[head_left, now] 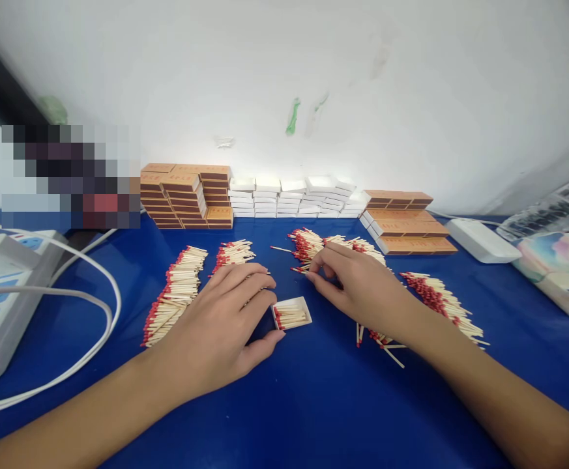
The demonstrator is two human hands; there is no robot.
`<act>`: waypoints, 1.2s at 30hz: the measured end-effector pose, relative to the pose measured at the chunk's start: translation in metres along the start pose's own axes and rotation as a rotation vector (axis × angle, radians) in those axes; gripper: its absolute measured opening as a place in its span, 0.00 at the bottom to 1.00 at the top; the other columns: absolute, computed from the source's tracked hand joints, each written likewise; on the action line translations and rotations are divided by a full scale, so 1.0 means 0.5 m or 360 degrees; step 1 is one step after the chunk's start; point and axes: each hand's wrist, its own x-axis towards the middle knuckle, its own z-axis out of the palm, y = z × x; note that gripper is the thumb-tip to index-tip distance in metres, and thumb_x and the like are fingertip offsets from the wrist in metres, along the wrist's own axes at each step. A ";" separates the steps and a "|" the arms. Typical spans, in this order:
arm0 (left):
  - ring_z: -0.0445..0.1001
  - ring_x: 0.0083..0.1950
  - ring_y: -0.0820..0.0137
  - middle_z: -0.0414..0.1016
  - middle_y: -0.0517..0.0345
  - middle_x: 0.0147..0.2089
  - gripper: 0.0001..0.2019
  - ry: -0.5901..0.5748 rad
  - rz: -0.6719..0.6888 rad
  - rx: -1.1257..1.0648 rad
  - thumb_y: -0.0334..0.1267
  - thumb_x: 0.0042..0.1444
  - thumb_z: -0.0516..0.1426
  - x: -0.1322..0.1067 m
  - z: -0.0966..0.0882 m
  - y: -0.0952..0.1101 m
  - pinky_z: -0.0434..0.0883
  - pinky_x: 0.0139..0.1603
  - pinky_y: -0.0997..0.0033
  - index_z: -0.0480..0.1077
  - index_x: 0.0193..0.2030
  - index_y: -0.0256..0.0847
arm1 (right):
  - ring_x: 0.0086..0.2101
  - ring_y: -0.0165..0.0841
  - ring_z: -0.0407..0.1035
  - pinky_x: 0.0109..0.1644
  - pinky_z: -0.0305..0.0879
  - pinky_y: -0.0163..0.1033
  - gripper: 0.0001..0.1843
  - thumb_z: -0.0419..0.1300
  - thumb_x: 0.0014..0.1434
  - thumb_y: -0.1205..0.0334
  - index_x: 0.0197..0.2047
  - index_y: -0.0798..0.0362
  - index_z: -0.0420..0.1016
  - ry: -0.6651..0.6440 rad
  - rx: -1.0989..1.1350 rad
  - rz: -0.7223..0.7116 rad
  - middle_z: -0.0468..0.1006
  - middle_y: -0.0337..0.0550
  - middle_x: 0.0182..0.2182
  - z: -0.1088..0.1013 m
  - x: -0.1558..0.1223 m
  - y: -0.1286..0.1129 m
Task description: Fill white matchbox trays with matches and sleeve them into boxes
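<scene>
A small white matchbox tray (pixel 308 314) lies on the blue table, partly filled with red-tipped matches (pixel 291 316). My left hand (pixel 225 326) steadies it at its left end, with curved fingers by the far corner and the thumb at the near edge. Just beyond the tray, my right hand (pixel 357 280) pinches thumb and forefinger together on a match (pixel 300 270) at the edge of a loose match pile (pixel 306 244). Part of that pile is hidden under this hand. More matches (pixel 382 339) stick out below the right wrist.
Match rows (pixel 181 286) lie at left, another heap (pixel 440 303) at right. Along the wall stand stacked brown matchboxes (pixel 181 195), white trays (pixel 291 195) and more brown boxes (pixel 406 228). A power strip (pixel 15 293) with cables is left; a white adapter (pixel 482 240) and tissue pack (pixel 562 267) right.
</scene>
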 end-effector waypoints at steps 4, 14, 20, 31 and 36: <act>0.73 0.67 0.52 0.80 0.46 0.57 0.09 -0.0002 0.0009 0.0002 0.41 0.70 0.62 -0.001 0.002 -0.001 0.72 0.70 0.46 0.74 0.52 0.38 | 0.39 0.39 0.75 0.41 0.65 0.42 0.04 0.59 0.73 0.64 0.43 0.51 0.75 -0.0026 0.0014 0.0000 0.80 0.45 0.39 0.015 0.003 -0.012; 0.73 0.66 0.51 0.80 0.46 0.57 0.10 0.0009 0.0007 0.0015 0.41 0.70 0.62 0.001 0.002 -0.003 0.73 0.69 0.45 0.73 0.52 0.38 | 0.37 0.38 0.72 0.39 0.64 0.41 0.06 0.61 0.73 0.62 0.41 0.51 0.75 -0.0071 -0.0030 0.0003 0.78 0.44 0.38 0.003 0.002 0.002; 0.73 0.66 0.51 0.80 0.45 0.57 0.10 0.0005 0.0019 -0.0004 0.41 0.69 0.63 0.000 0.001 0.000 0.73 0.69 0.45 0.74 0.51 0.37 | 0.40 0.39 0.74 0.42 0.67 0.43 0.07 0.60 0.75 0.62 0.42 0.52 0.75 -0.0057 -0.0027 0.0046 0.79 0.47 0.42 0.013 0.006 -0.002; 0.73 0.67 0.51 0.80 0.46 0.57 0.11 0.0015 0.0022 0.0004 0.41 0.70 0.63 0.000 0.003 -0.002 0.72 0.69 0.46 0.74 0.52 0.36 | 0.41 0.40 0.77 0.44 0.68 0.43 0.06 0.62 0.74 0.61 0.50 0.51 0.79 0.0063 0.0005 -0.0001 0.82 0.48 0.45 0.028 0.004 0.007; 0.72 0.67 0.52 0.80 0.47 0.57 0.10 0.0000 0.0013 -0.0003 0.42 0.70 0.62 -0.001 0.004 -0.003 0.72 0.70 0.46 0.74 0.52 0.38 | 0.39 0.40 0.76 0.43 0.68 0.42 0.06 0.63 0.74 0.61 0.50 0.51 0.80 0.0072 0.0011 0.0010 0.81 0.47 0.42 0.029 0.005 0.007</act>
